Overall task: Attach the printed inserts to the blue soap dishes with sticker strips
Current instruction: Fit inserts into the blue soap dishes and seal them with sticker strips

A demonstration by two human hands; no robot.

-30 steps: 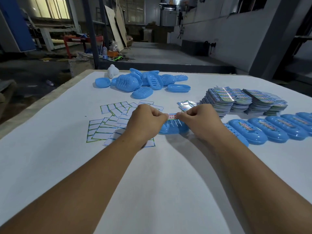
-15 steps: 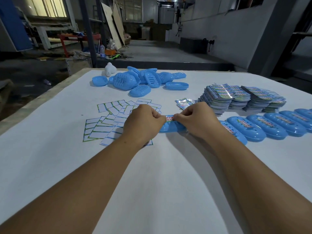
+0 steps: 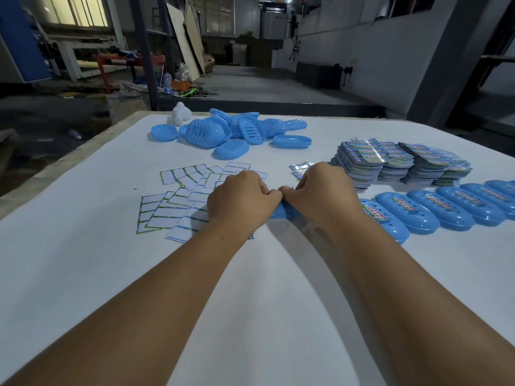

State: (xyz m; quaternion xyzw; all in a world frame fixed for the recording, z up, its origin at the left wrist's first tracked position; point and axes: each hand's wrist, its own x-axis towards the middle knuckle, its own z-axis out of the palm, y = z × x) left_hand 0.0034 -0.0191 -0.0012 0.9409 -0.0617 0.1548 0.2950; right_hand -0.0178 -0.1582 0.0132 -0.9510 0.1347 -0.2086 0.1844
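In the head view, the soap dish [image 3: 281,211] is seen on the white table [image 3: 83,268], directly under both hands, with its long axis running left to right. The left hand [image 3: 239,197] and the right hand [image 3: 320,190] are equally near and meet above its middle. The fingers are curled together; whether the dish or an insert is gripped cannot be told. Finished dishes [image 3: 434,215] lie in a row at the right.

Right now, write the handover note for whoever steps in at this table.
Left hand and right hand: both curled over one blue soap dish at the table's middle, fingertips meeting on top; its insert is hidden.
Done: row of labelled dishes to the right.
Supplies: sticker sheets on the left, insert stacks behind the row.
Left: finish this dish, then the bare dishes piled at the far edge.
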